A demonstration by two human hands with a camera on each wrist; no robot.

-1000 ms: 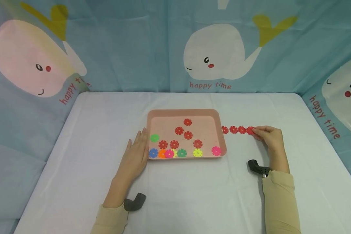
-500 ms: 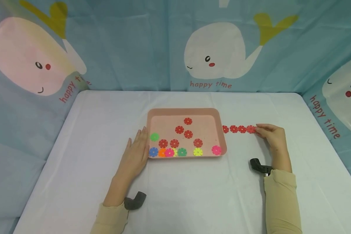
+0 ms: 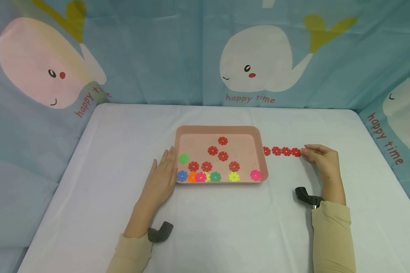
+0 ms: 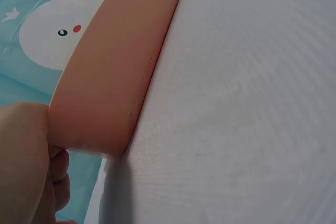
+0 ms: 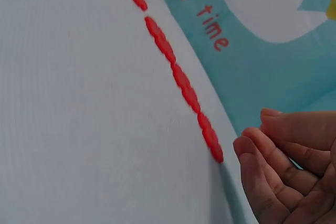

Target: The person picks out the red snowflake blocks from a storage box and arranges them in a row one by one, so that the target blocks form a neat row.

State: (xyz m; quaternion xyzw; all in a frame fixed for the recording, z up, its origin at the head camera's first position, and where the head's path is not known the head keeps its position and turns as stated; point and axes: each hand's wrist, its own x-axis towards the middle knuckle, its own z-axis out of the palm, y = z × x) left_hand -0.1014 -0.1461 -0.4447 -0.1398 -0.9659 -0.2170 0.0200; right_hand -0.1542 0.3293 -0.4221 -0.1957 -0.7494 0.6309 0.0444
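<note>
Right hand (image 3: 322,161) has its thumb and fingers bent toward each other, the tips only narrowly parted and nothing visible between them. They are just beside the outermost disc (image 3: 295,152) of a row of red discs (image 3: 276,151); the right wrist view shows a little space between thumb and disc, so the row seems to lie unheld. Its four discs run straight across the white tablecloth (image 3: 225,227), out from the right side of the pink tray (image 3: 222,129) — the tray's edge probably serves as the line's starting mark. The three outer discs appear to meet edge to edge, while a small gap parts them from the one nearest the tray. Whether that one touches the tray wall I cannot tell.

Left hand (image 3: 161,176) lies with fingers straight and close together along the tray's left wall, likely bracing it against sliding; no disc shows in its hold.

Inside the tray, six loose red discs (image 3: 223,156) are spread over the middle and nearer part. Most other colours — a blue disc (image 3: 182,176), a dark green disc (image 3: 215,176), a pink disc (image 3: 256,175) among them — lie along the near wall, which leaves the reds fairly distinct. A light green disc (image 3: 183,158) sits by the left wall.
</note>
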